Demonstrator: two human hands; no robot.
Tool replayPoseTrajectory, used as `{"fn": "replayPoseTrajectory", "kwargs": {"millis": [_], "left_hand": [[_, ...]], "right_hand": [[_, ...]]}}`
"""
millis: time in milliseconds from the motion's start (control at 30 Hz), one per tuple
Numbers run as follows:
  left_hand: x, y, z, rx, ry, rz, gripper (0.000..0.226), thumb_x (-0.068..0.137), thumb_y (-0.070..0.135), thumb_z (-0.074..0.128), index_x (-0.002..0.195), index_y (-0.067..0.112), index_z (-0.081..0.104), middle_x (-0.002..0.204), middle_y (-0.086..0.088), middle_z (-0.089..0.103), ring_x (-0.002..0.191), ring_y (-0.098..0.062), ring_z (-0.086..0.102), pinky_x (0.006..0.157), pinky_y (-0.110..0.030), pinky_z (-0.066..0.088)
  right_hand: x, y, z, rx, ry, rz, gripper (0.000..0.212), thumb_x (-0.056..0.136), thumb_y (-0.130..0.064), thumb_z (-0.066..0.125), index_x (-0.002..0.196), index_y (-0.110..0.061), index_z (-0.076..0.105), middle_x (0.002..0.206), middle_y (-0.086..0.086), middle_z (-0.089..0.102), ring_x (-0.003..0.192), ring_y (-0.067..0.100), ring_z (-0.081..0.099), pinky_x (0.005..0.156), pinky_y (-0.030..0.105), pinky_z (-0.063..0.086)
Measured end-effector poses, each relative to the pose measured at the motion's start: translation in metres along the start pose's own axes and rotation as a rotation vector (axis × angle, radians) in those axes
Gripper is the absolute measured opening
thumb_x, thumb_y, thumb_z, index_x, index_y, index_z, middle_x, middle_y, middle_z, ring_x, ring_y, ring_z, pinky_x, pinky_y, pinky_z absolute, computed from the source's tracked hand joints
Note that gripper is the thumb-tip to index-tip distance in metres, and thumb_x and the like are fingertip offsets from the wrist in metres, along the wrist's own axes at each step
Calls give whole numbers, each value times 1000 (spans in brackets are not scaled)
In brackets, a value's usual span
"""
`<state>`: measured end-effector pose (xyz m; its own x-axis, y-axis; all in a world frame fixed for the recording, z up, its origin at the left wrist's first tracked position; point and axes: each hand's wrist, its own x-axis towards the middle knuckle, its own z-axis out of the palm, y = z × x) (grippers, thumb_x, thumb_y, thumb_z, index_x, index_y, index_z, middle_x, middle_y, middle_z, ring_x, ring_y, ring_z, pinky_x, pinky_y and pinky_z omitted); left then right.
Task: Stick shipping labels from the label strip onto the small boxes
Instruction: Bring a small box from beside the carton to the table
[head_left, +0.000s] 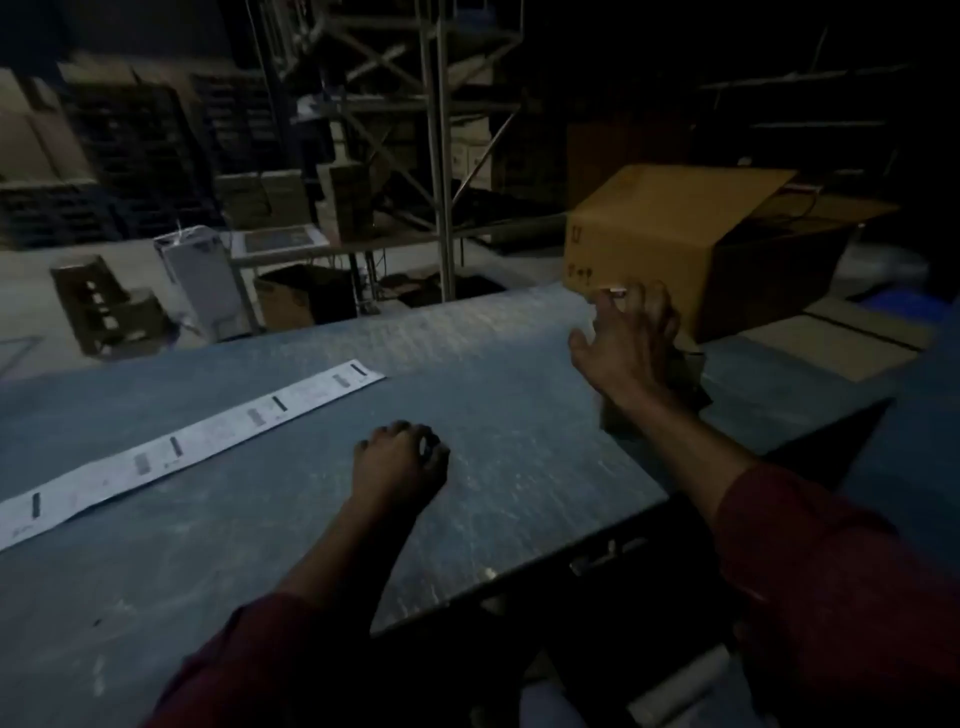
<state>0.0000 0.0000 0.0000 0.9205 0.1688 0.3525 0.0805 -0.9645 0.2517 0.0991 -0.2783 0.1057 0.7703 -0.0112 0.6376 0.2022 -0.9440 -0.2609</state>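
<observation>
A long white label strip with dark barcodes lies flat on the left of the blue-grey table. My left hand rests on the middle of the table, fingers curled under, with nothing visible in it. My right hand reaches to the far right with its fingers spread against the lower near corner of a brown cardboard box. That box lies on its side, its opening facing right. A small pale bit shows at my right fingertips; what it is cannot be told. A small dark box sits partly hidden under my right wrist.
The table's near edge runs diagonally on the right, with a dark gap below it. Flat cardboard lies right of the box. Behind the table are metal racking, a white bin, a stool and stacked cartons. The scene is dim.
</observation>
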Motion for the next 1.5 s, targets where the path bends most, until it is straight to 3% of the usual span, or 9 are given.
{"fn": "replayPoseTrajectory", "kwargs": {"millis": [133,400,533,600,800,1033,1200,1300,1500], "left_hand": [[-10,6,-2,-47,10,34,37,89,60,49,101,33,71,107,6,71,108,-27,67,91,-39,49],[-11,6,-5,-135,26,12,31,86,52,58,98,28,76,98,5,75,97,-26,72,81,-33,54],[-17,10,-16,-600,56,-158,42,89,34,79,125,16,70,116,-8,75,112,-21,73,72,-20,58],[-21,1,-33,-846,0,-259,53,90,19,81,138,14,60,129,-10,65,123,-22,64,66,-7,50],[-53,-77,-86,-969,-72,-223,112,74,13,93,162,36,27,152,5,43,142,-11,41,104,-36,47],[-98,-136,-111,-783,-146,-213,85,64,0,97,139,15,61,117,2,73,105,1,70,82,-5,49],[-98,-153,-127,-737,-334,-163,75,67,31,98,135,22,67,122,2,75,115,-8,70,89,-9,51],[-76,-160,-138,-935,-370,-228,71,71,61,85,129,23,71,111,-7,79,104,-15,75,84,-27,60],[44,-206,-115,-520,-87,-347,42,90,36,80,125,15,74,118,-10,77,110,-27,72,86,-31,52]], "right_hand": [[1,20,-3,-16,-148,352,74,84,-64,63,144,-22,48,155,23,35,144,46,29,116,62,26],[-10,11,-18,322,14,305,57,84,-35,73,137,-23,57,143,9,53,127,34,53,104,42,39],[-28,-9,-24,572,-27,124,55,79,-28,82,130,-26,61,135,-6,59,120,16,55,90,29,42],[-41,-24,-19,721,-126,15,56,75,-26,89,125,-28,63,128,-11,62,117,8,58,89,27,45],[-95,-94,21,1129,-579,-269,64,60,-37,94,116,-32,65,117,-33,65,115,-3,61,89,22,51],[-116,-159,59,1167,-1000,-417,79,51,-22,95,123,-29,63,125,-4,65,116,10,63,90,32,54],[-84,-173,45,690,-1269,-647,77,67,-23,97,132,-40,59,139,-13,60,130,3,54,107,30,47],[-51,-178,39,610,-1423,-536,78,73,-33,94,140,-42,55,140,-14,62,131,-2,52,107,31,48],[-6,-210,111,529,-921,-293,61,83,-41,87,136,-25,63,133,1,67,118,16,63,98,31,49]]}}
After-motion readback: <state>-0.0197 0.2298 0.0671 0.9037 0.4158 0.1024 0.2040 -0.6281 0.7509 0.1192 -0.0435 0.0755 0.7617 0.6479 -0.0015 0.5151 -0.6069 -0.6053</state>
